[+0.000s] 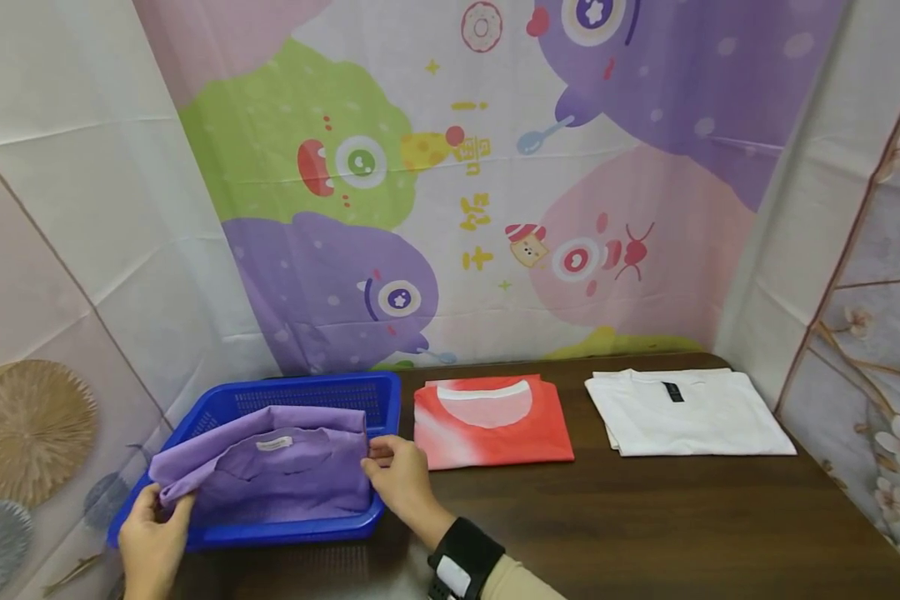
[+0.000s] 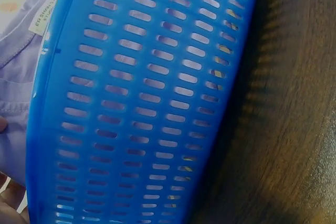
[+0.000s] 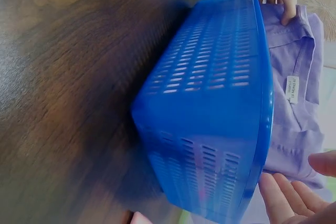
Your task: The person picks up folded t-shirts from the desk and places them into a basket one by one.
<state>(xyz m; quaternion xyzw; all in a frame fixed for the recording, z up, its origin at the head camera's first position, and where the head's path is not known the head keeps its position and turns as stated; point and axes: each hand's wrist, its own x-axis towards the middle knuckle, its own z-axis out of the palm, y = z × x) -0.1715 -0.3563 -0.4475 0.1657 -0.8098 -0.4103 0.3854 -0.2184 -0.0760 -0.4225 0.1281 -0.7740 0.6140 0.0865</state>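
Note:
A folded purple T-shirt (image 1: 285,471) with a pale neck label lies in a blue perforated plastic basket (image 1: 285,531). My left hand (image 1: 152,533) pinches the shirt's left corner, its thumb on the cloth above the basket's rim. At the shirt's right edge is my right hand (image 1: 405,479), fingers touching the cloth beside the rim. In the right wrist view that hand's thumb and fairly straight fingers (image 3: 287,199) stand apart. From the left wrist view, the basket's slotted side hides most of the shirt, and only part of the left hand (image 2: 10,203) shows.
Right of the basket, a folded red and white T-shirt (image 1: 495,429) lies on the dark wooden table (image 1: 570,525). Farther right is a folded white T-shirt (image 1: 690,417) with a black label. A cartoon-printed curtain (image 1: 480,317) hangs behind the table.

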